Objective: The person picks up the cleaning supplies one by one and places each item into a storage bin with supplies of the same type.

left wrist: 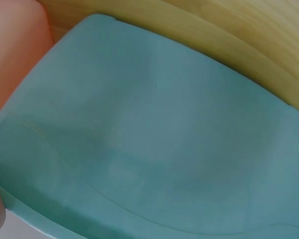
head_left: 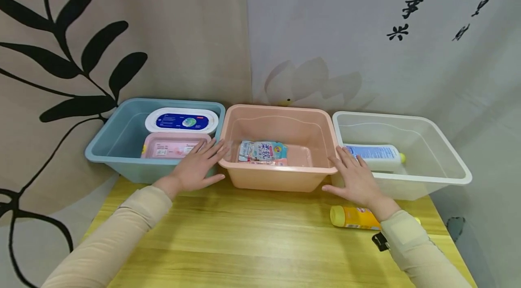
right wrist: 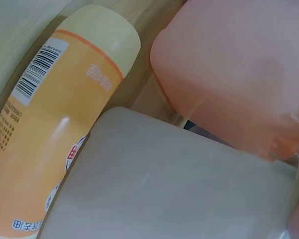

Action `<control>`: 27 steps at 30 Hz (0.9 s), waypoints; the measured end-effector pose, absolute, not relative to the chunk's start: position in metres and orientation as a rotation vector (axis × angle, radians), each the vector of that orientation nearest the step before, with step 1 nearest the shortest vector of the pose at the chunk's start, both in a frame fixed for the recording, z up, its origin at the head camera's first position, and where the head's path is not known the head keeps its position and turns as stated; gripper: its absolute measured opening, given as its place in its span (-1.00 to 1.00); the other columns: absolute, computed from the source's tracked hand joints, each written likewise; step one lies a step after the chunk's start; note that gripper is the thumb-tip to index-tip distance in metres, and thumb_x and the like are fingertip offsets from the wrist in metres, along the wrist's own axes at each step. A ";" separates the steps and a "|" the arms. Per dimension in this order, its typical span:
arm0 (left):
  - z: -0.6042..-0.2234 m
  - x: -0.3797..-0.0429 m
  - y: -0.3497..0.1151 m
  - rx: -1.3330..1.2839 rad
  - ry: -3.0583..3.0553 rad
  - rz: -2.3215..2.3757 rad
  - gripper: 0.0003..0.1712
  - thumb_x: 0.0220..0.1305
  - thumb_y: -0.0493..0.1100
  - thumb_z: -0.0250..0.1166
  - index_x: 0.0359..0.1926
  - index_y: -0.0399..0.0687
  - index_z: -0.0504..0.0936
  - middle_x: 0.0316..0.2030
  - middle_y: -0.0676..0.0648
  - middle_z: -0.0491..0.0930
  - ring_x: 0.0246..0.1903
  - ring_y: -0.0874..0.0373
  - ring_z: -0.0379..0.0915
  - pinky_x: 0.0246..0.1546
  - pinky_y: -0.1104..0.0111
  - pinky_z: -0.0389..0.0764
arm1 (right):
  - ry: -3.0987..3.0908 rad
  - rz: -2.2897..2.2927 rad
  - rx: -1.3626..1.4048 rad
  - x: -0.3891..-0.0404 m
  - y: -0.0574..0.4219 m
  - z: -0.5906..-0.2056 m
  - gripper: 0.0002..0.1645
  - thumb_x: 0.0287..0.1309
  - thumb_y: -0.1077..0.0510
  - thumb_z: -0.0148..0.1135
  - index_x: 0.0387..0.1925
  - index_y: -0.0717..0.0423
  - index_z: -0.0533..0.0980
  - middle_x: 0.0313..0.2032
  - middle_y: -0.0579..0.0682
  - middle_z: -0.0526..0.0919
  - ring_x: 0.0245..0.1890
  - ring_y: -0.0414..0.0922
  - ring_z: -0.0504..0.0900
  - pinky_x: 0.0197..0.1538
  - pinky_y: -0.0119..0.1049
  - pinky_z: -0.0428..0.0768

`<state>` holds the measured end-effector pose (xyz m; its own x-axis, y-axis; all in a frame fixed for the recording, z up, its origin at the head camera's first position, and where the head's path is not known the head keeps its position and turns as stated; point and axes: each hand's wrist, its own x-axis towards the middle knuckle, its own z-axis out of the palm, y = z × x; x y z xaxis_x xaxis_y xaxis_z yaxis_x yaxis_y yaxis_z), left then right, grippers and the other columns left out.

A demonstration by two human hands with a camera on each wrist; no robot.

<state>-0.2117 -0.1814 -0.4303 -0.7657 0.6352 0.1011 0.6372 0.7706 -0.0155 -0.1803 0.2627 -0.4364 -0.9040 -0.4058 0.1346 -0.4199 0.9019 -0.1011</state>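
My left hand (head_left: 197, 168), fingers spread and straight, lies over the near right corner of the blue bin (head_left: 118, 159), fingertips at the peach bin's (head_left: 277, 179) left rim. Spread the same way, my right hand (head_left: 356, 177) is at the near left corner of the white bin (head_left: 431, 180), its fingertips close to the peach bin's right rim. Neither hand grips anything. Inside the peach bin lies a blue-and-pink printed packet (head_left: 262, 151). The left wrist view is mostly filled by the blue bin's outer wall (left wrist: 154, 114).
A white oval pack (head_left: 183, 120) and a pink pack (head_left: 172, 145) lie in the blue bin. The white bin holds a white bottle (head_left: 376, 156) with a blue label. A yellow-orange bottle (right wrist: 60, 124) lies on the wooden table (head_left: 244, 238) below my right hand. Curtains hang behind.
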 end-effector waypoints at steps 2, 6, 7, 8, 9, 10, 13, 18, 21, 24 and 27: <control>-0.431 -0.212 -0.182 -1.037 -2.851 -0.012 -0.11 0.28 0.29 0.01 0.46 -0.02 -0.02 0.45 -0.16 -0.02 0.44 -0.15 -0.18 0.41 -0.02 -0.09 | -2.949 0.214 0.654 -0.181 0.263 -0.437 0.04 -0.05 -0.40 0.20 0.34 0.09 0.21 0.43 0.23 0.00 0.43 0.18 -0.03 0.35 0.26 0.00; -0.432 -0.213 -0.181 -1.053 -2.838 -0.002 -0.10 0.27 0.32 -0.01 0.46 -0.04 -0.01 0.45 -0.16 -0.01 0.44 -0.13 -0.16 0.41 0.00 -0.07 | -2.916 0.331 0.681 -0.180 0.268 -0.435 0.05 -0.08 -0.33 0.28 0.34 0.13 0.20 0.42 0.22 0.06 0.42 0.18 0.00 0.36 0.25 -0.02; -0.432 -0.213 -0.181 -1.058 -2.839 -0.001 -0.10 0.27 0.32 -0.02 0.46 -0.04 -0.02 0.45 -0.16 -0.01 0.44 -0.12 -0.15 0.42 0.00 -0.07 | -2.896 0.366 0.694 -0.179 0.270 -0.435 0.05 -0.10 -0.32 0.30 0.33 0.15 0.21 0.41 0.22 0.08 0.41 0.19 0.02 0.36 0.25 -0.03; -0.432 -0.213 -0.181 -1.061 -2.840 -0.001 -0.09 0.27 0.33 -0.02 0.46 -0.04 -0.02 0.45 -0.16 -0.01 0.44 -0.12 -0.15 0.42 0.01 -0.07 | -2.873 0.395 0.707 -0.178 0.273 -0.434 0.05 -0.11 -0.31 0.31 0.32 0.15 0.22 0.40 0.22 0.11 0.40 0.18 0.04 0.36 0.25 -0.03; -0.432 -0.213 -0.180 -1.064 -2.840 0.003 -0.09 0.27 0.33 -0.02 0.46 -0.04 -0.02 0.45 -0.16 -0.01 0.44 -0.11 -0.14 0.42 0.01 -0.07 | -2.842 0.424 0.723 -0.177 0.276 -0.433 0.04 -0.13 -0.29 0.33 0.31 0.16 0.23 0.38 0.22 0.13 0.39 0.19 0.07 0.35 0.25 -0.03; -0.432 -0.213 -0.180 -1.066 -2.842 0.002 -0.08 0.27 0.34 -0.03 0.46 -0.04 -0.03 0.45 -0.16 -0.01 0.44 -0.10 -0.14 0.42 0.01 -0.08 | -2.809 0.448 0.740 -0.175 0.279 -0.433 0.04 -0.14 -0.28 0.35 0.30 0.16 0.24 0.37 0.22 0.15 0.37 0.19 0.09 0.35 0.26 -0.03; -0.432 -0.213 -0.180 -1.063 -2.842 0.012 -0.08 0.26 0.34 -0.02 0.46 -0.03 -0.03 0.45 -0.15 -0.01 0.44 -0.09 -0.13 0.42 0.01 -0.08 | -2.707 0.486 0.782 -0.169 0.293 -0.432 0.01 -0.13 -0.29 0.34 0.28 0.13 0.27 0.36 0.19 0.18 0.31 0.22 0.15 0.32 0.28 0.01; -0.432 -0.212 -0.181 -1.066 -2.836 0.021 -0.08 0.25 0.34 -0.02 0.46 -0.05 -0.01 0.45 -0.15 -0.01 0.44 -0.08 -0.13 0.42 0.02 -0.08 | -2.606 0.542 0.813 -0.151 0.323 -0.433 -0.01 -0.04 -0.43 0.18 0.27 0.11 0.29 0.41 0.02 0.13 0.31 0.17 0.13 0.18 0.33 0.09; -0.432 -0.212 -0.182 -1.071 -2.839 0.024 -0.08 0.26 0.34 -0.02 0.46 -0.05 -0.01 0.45 -0.15 -0.01 0.45 -0.08 -0.14 0.42 0.03 -0.09 | -2.565 0.553 0.812 -0.138 0.341 -0.436 0.02 -0.01 -0.50 0.08 0.25 0.15 0.31 0.41 -0.02 0.13 0.35 0.07 0.09 0.17 0.32 0.09; -0.431 -0.211 -0.182 -1.068 -2.843 0.023 -0.09 0.25 0.33 -0.01 0.46 -0.04 -0.01 0.45 -0.14 -0.01 0.45 -0.07 -0.14 0.42 0.03 -0.08 | -2.530 0.558 0.800 -0.126 0.356 -0.440 0.03 0.00 -0.52 0.04 0.22 0.19 0.33 0.38 0.00 0.19 0.36 -0.04 0.09 0.29 0.20 0.04; -0.432 -0.212 -0.183 -1.069 -2.844 0.021 -0.08 0.25 0.32 0.01 0.46 -0.04 -0.01 0.45 -0.15 0.00 0.45 -0.06 -0.14 0.42 0.03 -0.07 | -2.521 0.560 0.756 -0.114 0.369 -0.444 0.06 -0.04 -0.54 0.06 0.22 0.19 0.34 0.35 0.08 0.23 0.30 0.00 0.16 0.35 0.07 0.03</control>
<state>-0.2116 -0.1831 -0.4318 -0.7476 0.6577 0.0918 0.6563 0.7529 -0.0494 -0.1142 0.3686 -0.4442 -0.7500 -0.4094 0.5195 -0.5908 0.7679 -0.2478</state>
